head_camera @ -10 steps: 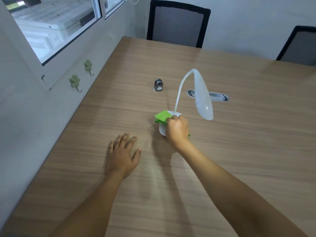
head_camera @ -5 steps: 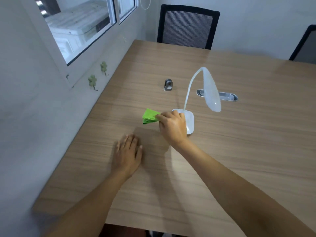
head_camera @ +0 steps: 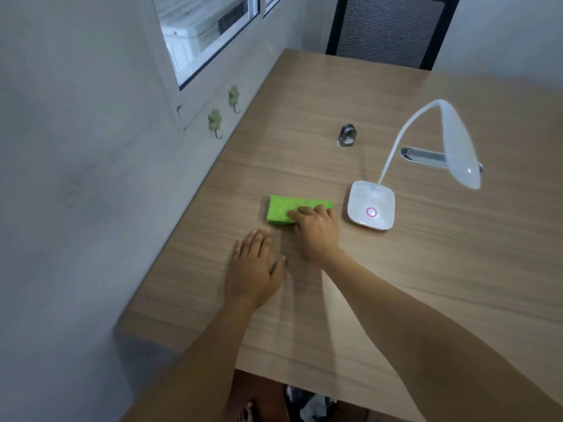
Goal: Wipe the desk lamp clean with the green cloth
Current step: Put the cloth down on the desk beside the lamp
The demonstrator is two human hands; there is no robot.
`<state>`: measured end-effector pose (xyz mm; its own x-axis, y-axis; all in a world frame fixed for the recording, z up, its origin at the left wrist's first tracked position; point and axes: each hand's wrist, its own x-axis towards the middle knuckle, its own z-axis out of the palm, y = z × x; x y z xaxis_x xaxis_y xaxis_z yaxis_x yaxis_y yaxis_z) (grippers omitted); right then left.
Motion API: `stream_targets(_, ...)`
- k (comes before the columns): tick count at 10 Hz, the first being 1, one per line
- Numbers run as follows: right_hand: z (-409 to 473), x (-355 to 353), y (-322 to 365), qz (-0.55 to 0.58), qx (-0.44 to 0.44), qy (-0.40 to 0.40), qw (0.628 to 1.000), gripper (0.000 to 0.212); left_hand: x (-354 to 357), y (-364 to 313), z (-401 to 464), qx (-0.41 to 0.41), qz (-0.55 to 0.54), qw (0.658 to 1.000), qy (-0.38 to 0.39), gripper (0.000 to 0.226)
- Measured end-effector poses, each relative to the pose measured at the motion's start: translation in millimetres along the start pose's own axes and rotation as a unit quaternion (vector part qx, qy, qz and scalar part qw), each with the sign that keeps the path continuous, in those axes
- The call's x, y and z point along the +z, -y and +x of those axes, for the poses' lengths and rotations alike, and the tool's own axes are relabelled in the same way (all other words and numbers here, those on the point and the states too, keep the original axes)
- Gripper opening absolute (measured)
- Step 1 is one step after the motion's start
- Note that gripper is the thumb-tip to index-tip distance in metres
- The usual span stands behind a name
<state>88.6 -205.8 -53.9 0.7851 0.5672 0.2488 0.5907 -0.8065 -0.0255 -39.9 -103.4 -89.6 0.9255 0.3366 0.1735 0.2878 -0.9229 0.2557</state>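
Observation:
The white desk lamp (head_camera: 371,205) stands on the wooden table (head_camera: 426,269), its square base showing a pink ring button and its curved neck arching to a long head at the right. A folded green cloth (head_camera: 281,208) lies flat on the table left of the lamp base, apart from it. My right hand (head_camera: 315,228) rests on the cloth's near right part with fingers pressed onto it. Just in front of the cloth, my left hand (head_camera: 254,269) lies flat on the table, palm down, holding nothing.
A small metal ring-shaped object (head_camera: 347,135) stands behind the cloth. A grey cable slot (head_camera: 426,155) is set in the table behind the lamp. A black mesh chair (head_camera: 390,28) is at the far end. The wall with two green hooks (head_camera: 214,121) borders the table's left edge.
My right hand has carried the green cloth off the lamp base and leftward, and laid it flat on the table. The left hand has stayed flat on the table.

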Motion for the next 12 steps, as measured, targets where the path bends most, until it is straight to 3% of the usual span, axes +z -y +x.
stream_targets(1, -13, -1, -8, 0.043, 0.012, -0.019, 0.999, 0.036, 3, -1, 1, 0.004, -0.005, 1.0, -0.007, 0.056)
stream_targets(2, -25, -10, -28, 0.079, 0.119, -0.001, 0.99, 0.057, 3, 2, 0, 0.005, -0.001, 1.0, -0.013, 0.057)
stream_targets(3, -36, -9, -66, 0.095, 0.211, 0.076, 0.97, 0.057, 5, 1, 1, 0.004, 0.001, 1.0, -0.017, 0.056)
stream_targets(5, -40, -12, -86, 0.125, 0.224, 0.137, 0.957, 0.056, 6, 3, 2, 0.006, 0.003, 1.0, -0.02, 0.055)
stream_targets(10, -55, -25, -109, 0.094, 0.18, 0.173, 0.964, 0.052, 3, 2, 2, 0.003, 0.012, 1.0, -0.004, 0.059)
stream_targets(12, -78, -32, -108, 0.14, 0.238, 0.115, 0.954, 0.054, 0, 1, 3, -0.006, -0.001, 1.0, 0.001, 0.06)
